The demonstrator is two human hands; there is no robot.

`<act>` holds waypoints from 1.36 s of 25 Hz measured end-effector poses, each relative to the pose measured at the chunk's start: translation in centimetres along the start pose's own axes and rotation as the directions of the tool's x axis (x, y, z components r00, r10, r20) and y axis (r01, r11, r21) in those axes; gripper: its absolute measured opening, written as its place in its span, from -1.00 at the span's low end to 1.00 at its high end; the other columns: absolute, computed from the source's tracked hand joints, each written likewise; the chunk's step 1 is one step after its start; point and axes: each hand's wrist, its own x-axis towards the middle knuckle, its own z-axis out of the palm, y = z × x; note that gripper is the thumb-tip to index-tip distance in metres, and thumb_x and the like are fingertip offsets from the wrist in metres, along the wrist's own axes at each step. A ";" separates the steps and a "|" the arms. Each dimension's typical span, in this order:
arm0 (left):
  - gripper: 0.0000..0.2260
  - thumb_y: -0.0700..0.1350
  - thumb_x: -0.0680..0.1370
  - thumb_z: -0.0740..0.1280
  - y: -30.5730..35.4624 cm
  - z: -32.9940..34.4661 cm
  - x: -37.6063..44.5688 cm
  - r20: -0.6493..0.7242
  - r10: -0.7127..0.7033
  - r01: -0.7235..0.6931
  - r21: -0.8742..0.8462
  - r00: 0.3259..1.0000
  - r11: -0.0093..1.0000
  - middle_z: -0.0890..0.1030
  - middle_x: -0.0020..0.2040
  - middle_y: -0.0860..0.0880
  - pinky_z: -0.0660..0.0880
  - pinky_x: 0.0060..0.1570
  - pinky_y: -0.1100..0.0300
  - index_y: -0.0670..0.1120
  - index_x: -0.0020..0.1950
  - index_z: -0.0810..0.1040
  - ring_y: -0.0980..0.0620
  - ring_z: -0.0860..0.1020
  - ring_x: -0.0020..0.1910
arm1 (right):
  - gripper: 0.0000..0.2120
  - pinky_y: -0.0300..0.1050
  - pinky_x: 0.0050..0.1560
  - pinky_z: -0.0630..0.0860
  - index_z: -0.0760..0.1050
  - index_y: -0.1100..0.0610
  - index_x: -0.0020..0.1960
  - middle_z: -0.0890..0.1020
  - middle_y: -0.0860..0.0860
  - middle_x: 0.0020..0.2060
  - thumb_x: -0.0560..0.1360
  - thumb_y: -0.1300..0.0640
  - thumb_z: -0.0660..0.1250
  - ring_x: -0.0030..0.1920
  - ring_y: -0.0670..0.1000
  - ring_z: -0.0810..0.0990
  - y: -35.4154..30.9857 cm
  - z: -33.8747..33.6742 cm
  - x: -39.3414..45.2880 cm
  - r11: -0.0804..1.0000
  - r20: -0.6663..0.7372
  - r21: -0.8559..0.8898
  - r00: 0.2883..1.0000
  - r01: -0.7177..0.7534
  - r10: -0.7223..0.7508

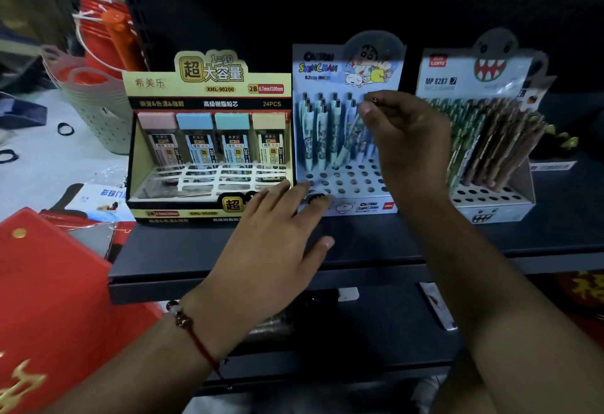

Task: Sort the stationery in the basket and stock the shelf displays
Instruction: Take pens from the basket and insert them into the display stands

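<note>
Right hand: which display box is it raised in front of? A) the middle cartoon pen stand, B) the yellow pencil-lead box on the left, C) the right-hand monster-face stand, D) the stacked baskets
A: the right hand pinches something small in front of the cartoon pen stand, between the lead box and the monster-face stand.

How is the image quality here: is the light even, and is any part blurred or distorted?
Head view: light is uneven, the upper shelf back near black, the yellow box best lit; the right hand and the right display are motion-blurred, so what the fingers pinch is unclear; the left hand is sharper; wide-angle bending shows at the edges.
</note>
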 end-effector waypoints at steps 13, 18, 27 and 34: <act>-0.43 0.26 0.55 -0.10 -0.2 -0.3 -0.1 -0.009 -0.013 0.013 -0.047 1.000 0.999 0.19 0.56 0.01 0.00 0.48 0.04 0.15 0.53 0.18 -0.06 0.11 0.53 | -0.62 -0.54 -0.13 0.45 0.54 0.16 0.33 0.60 -0.09 -0.07 0.54 0.09 0.42 -0.14 -0.34 0.54 2.7 2.2 0.3 0.981 0.096 -0.182 0.992 -0.062 0.081; -0.52 0.18 0.62 0.10 -0.3 -0.5 -0.2 -0.018 -0.015 0.014 -0.079 1.000 0.997 0.20 0.55 0.00 0.05 0.48 -0.02 0.12 0.54 0.20 -0.07 0.12 0.53 | -0.65 -0.27 0.05 0.58 0.56 0.15 0.29 0.68 -0.01 0.02 0.53 0.09 0.43 -0.08 -0.18 0.60 3.1 3.4 0.0 0.974 0.087 -0.208 0.990 -0.088 0.108; -0.50 0.19 0.64 0.06 -0.2 -0.7 0.0 0.002 -0.042 0.042 -0.091 0.999 0.995 0.13 0.56 0.08 0.01 0.48 0.09 0.14 0.57 0.08 0.03 0.07 0.53 | -0.62 -0.11 0.22 0.52 0.50 0.05 0.38 0.60 0.00 0.26 0.57 0.04 0.37 0.18 -0.09 0.57 2.6 0.8 -2.6 0.916 0.332 -0.399 0.939 0.053 0.091; -0.44 0.24 0.61 0.07 4.4 -1.1 -0.3 0.035 -0.025 0.028 -0.091 0.999 0.995 0.12 0.57 0.08 0.10 0.45 0.05 0.14 0.58 0.04 -0.01 0.11 0.52 | -0.55 -0.09 0.37 0.34 0.45 0.03 0.42 0.45 0.01 0.40 0.55 -0.02 0.35 0.38 0.09 0.40 0.1 -8.5 -6.8 0.628 0.543 -0.716 0.810 0.307 0.223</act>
